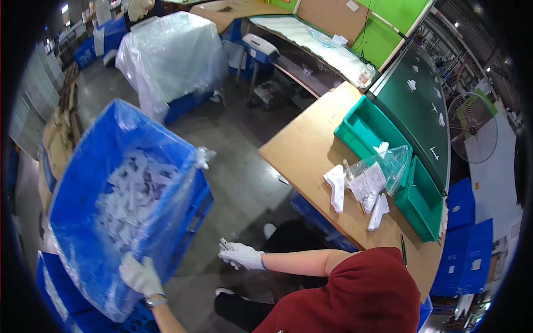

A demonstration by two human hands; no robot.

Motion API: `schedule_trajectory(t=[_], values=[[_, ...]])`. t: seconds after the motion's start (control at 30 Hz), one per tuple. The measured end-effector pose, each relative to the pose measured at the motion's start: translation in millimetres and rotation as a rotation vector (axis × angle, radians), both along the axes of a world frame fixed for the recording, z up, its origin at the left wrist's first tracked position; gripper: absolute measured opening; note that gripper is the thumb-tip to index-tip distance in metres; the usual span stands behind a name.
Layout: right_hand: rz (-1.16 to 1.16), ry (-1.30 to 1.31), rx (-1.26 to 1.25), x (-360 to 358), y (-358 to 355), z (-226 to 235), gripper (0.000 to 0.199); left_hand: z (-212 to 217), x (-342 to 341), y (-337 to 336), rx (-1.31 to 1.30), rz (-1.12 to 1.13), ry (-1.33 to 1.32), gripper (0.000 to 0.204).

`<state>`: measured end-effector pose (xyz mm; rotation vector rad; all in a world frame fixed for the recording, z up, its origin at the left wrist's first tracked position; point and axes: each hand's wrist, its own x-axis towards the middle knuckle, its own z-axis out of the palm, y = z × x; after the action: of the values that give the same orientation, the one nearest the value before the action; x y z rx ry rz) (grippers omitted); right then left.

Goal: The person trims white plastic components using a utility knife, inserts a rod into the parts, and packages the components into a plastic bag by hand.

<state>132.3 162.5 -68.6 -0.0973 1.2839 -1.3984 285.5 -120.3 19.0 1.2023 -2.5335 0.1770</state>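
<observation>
My left hand (141, 276), in a white glove, is curled over the near rim of a large blue bin (191, 219), where a clear plastic liner (83, 272) covers the edge. Many small white plastic parts (133, 194) lie heaped inside the bin. To the right, over the floor, my gloved right hand (241, 256) is closed around a small pale piece (224, 244) that sticks out past the fingers. Its exact kind is too small to make out.
A cardboard-topped table (302, 139) on the right bears green trays (361, 125), white gun-shaped parts (335, 186) and a clear bag (388, 169). Beyond it runs a dark green conveyor belt (411, 105) with scattered white parts. A plastic-covered bin (172, 55) stands further back, near a fan (472, 127).
</observation>
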Motion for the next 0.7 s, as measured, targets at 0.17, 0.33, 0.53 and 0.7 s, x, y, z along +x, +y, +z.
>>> schedule_trajectory(t=[0.17, 0.33, 0.53, 0.7], values=[[0.050, 0.183, 0.036, -3.9, -42.7, 150.5, 0.023, 18.4, -34.2, 98.6, 1.738, -0.216, 1.173, 0.036], [-0.384, 0.608, 0.152, -31.3, -26.1, 196.1, 0.024, 123.9, -110.7, 190.3, 2.039, -0.390, 1.327, 0.045], [-1.371, 0.148, -0.065, -44.6, 88.0, 249.1, 0.010, 208.6, -88.7, 199.5, 2.553, -0.826, 0.404, 0.060], [-1.916, 0.382, -0.042, -43.8, 243.2, 299.6, 0.005, 333.9, -93.6, 166.3, 1.631, -1.268, -0.021, 0.048]])
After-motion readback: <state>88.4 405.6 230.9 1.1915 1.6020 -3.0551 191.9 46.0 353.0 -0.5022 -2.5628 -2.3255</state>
